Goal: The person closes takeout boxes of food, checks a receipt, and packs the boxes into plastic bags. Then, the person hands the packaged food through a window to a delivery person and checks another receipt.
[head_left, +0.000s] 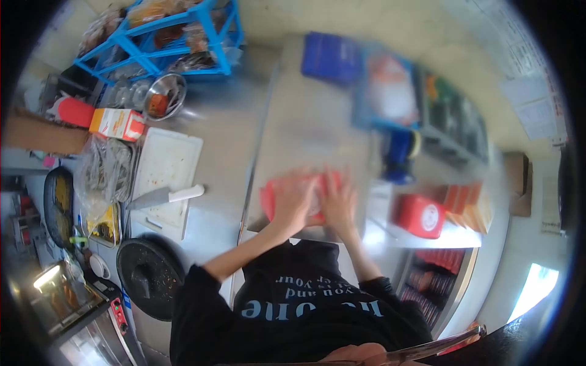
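Observation:
A red item [268, 204], perhaps a cloth or a bag, lies at the front edge of the metal counter [305, 128], close to my body. My left hand [295, 204] rests on its left part, fingers pointing forward. On its right part is my right hand [337, 201], with the fingers spread over it. Motion blur softens both hands and the red item.
Left of me, a knife [168, 196] lies on a white cutting board [168, 158], near a metal bowl [165, 96] and a black round lid [149, 277]. A blue rack [171, 52] stands behind. To the right are a red box [421, 216] and a blue container [331, 58].

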